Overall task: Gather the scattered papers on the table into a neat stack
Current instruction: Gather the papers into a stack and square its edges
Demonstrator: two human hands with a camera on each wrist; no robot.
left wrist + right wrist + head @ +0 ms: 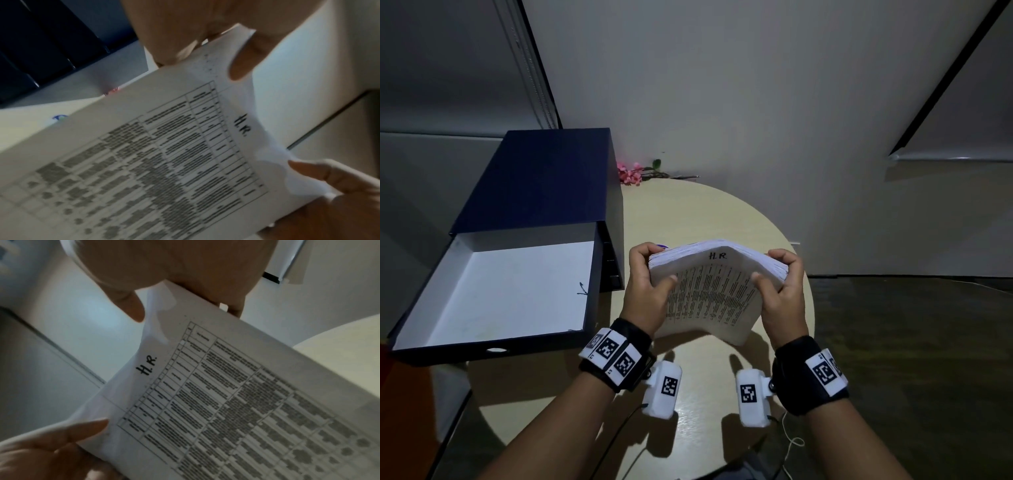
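Observation:
A thick stack of papers (715,298) hangs above the round beige table (688,212), bowed upward along its middle. Its top sheet carries a printed table and a handwritten "H.R.". My left hand (654,270) grips the stack's left edge, thumb on top and fingers curled over the far corner. My right hand (770,267) grips the right edge the same way. The left wrist view shows the papers (164,162) with a thumb pressing at each side. In the right wrist view the same sheet (226,402) fills the frame between both hands.
An open dark blue box (517,274) with a white inside sits at the table's left, its lid raised behind it. Pink flowers (630,173) lie at the table's far edge. A small blue-purple thing (662,245) peeks out behind the stack. A grey wall stands close behind.

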